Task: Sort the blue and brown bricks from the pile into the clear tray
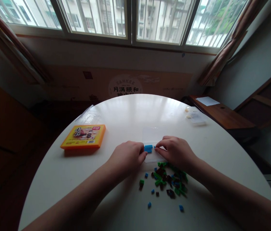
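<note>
My left hand is closed around the left end of a small blue block assembly, thumb at its near side. To its right, my right hand pinches a tiny blue brick between thumb and fingertips, a short gap away from the assembly. Both hands are over a clear plastic tray on the white table. Just nearer to me lies a loose pile of green, brown and blue toy bricks, partly under my right hand. Several single bricks are scattered about it, such as a blue one.
An orange game box lies on the left of the round white table. Behind it is a clear plastic package. A transparent container stands at the far right. Beyond the table's right edge is a wooden desk with a paper sheet.
</note>
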### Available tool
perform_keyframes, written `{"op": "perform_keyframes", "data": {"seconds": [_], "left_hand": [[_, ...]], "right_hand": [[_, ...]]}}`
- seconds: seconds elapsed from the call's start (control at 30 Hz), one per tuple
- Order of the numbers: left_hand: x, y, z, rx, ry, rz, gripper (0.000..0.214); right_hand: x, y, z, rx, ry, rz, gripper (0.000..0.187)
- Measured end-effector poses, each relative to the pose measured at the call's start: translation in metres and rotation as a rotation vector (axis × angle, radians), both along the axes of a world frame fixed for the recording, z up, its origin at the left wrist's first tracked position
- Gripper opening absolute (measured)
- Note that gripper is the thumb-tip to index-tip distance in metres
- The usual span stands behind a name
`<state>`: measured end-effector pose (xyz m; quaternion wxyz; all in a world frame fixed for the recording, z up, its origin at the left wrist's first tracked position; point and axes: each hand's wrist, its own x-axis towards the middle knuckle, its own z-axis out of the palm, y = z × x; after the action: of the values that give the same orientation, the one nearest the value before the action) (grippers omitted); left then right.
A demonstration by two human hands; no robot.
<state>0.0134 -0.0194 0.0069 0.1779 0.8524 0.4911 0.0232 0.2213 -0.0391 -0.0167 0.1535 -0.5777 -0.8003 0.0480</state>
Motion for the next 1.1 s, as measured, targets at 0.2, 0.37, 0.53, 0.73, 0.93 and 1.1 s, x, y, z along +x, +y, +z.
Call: {"op": "perform_keyframes", "data": {"seconds": [0.2, 0.37, 0.53, 0.73, 0.93, 1.1], "left_hand": [[-0.0003, -0.0002, -0.0004, 0.003, -0.005, 0.003, 0.029], [0.0003, -0.0005, 0.0001, 0.006, 0.01, 0.012, 0.028], [0.0, 0.0003, -0.0017, 0.002, -0.007, 0.004, 0.029], [0.0, -0.0001, -0.0017, 0.002, -0.011, 0.003, 0.03], [0.0006, -0.0006, -0.0012, -0.008, -0.025, 0.0, 0.029], [0.0006, -0.0006, -0.001, -0.009, -0.028, -0.007, 0.03]], "right_hand": [[-0.0016, 0.0008, -0.0027, 0.009, -0.011, -0.009, 0.017], [-0.0001, 0.0004, -0.0038, 0.013, -0.007, 0.011, 0.019], [-0.0002, 0.0022, -0.0049, 0.009, -0.009, 0.002, 0.019], [-0.0029, 0.002, -0.0028, 0.004, -0.026, -0.025, 0.019], [-0.0028, 0.0012, -0.0047, 0.012, -0.023, -0.021, 0.019], [-0.0025, 0.0006, -0.0042, 0.006, -0.015, -0.014, 0.019]]}}
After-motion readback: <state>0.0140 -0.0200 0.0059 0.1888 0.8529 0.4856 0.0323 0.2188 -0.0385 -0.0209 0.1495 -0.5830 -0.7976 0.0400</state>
